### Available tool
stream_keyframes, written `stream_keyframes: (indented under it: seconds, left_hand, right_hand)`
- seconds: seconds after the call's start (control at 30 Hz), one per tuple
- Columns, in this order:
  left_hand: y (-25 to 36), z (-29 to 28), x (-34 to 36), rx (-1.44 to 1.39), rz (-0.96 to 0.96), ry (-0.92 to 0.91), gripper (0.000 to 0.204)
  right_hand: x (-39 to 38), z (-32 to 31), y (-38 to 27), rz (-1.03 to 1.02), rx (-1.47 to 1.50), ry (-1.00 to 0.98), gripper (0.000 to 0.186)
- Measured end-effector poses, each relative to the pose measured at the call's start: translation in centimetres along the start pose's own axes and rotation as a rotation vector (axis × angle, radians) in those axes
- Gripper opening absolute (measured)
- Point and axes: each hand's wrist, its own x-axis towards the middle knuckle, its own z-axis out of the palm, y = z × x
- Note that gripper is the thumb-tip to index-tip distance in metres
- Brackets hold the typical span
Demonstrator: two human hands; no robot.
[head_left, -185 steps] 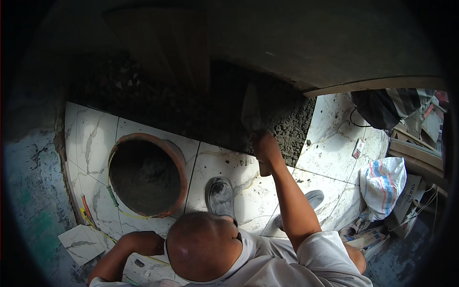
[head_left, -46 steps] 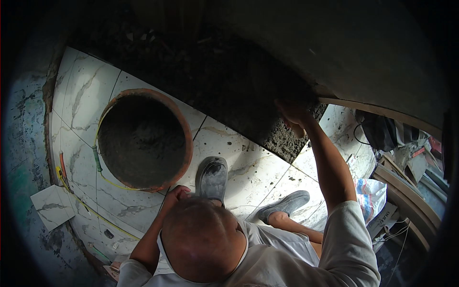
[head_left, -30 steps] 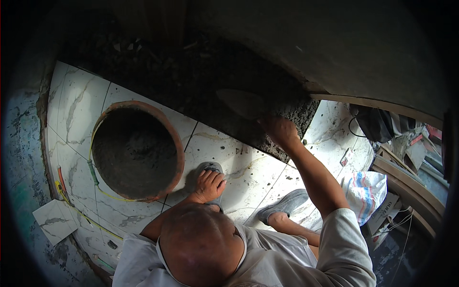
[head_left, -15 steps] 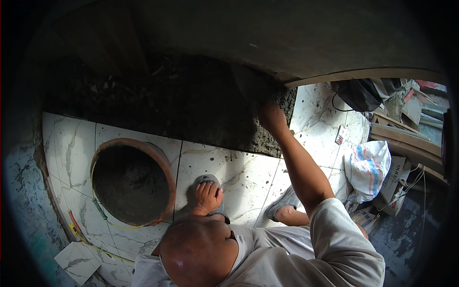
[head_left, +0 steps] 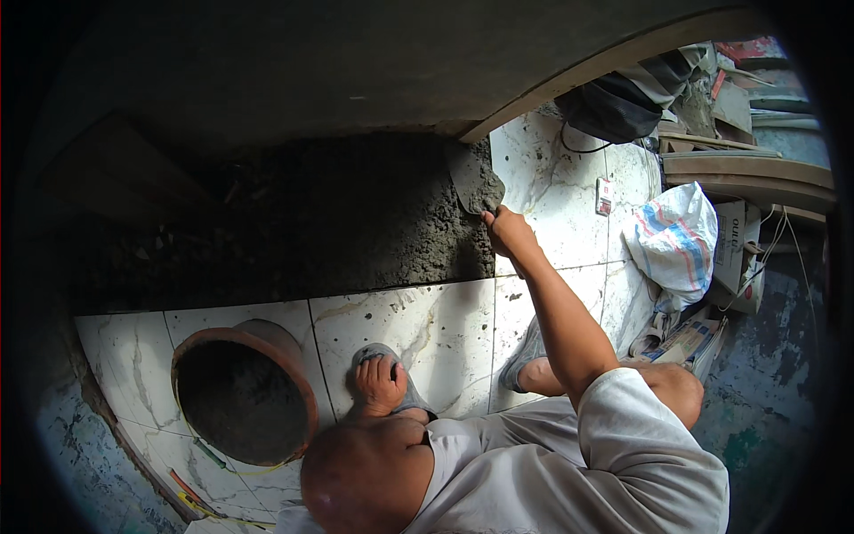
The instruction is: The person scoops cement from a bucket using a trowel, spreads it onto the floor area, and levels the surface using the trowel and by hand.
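My right hand (head_left: 512,233) is closed round the grip of a trowel (head_left: 479,182), whose mortar-smeared blade points away from me. The blade lies over the right end of a strip of rough, dark grey wet mortar (head_left: 400,227), beside the white tiles. My left hand (head_left: 381,383) is low, above my left shoe (head_left: 405,392), with its fingers curled. Whatever is in those fingers, if anything, is hidden. Left of that hand stands a reddish-brown round tub (head_left: 302,378) with dark grey stuff inside.
White marbled floor tiles (head_left: 445,329) border the mortar. A wooden edge (head_left: 614,67) overhangs at the upper right. Right are a small packet (head_left: 604,197), a dark bag (head_left: 614,107), a striped white sack (head_left: 676,240) and a carton (head_left: 731,245). A yellow cord (head_left: 240,519) lies lower left.
The view has turned, so the floor and tub sit differently. My right hand has moved with the trowel to the mortar's right edge, and the blade shows more plainly. My left hand stays put.
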Motion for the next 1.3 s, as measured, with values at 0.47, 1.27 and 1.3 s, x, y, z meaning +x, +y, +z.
stream_keyframes:
  seconds: [0.47, 1.27, 1.3]
  left_hand:
    - [0.1, 0.3, 0.3, 0.055, 0.009, -0.034, 0.024]
    - [0.2, -0.3, 0.5, 0.041, -0.015, -0.04, 0.027]
    - [0.5, -0.2, 0.4, 0.036, -0.016, -0.025, 0.027]
  right_hand:
    - [-4.2, 3.0, 0.8, 0.223, 0.879, -0.435, 0.04]
    - [-7.9, 8.6, -15.8, -0.005, 1.228, -1.068, 0.024]
    - [-8.0, 10.0, -16.7, -0.007, 1.27, -1.088, 0.025]
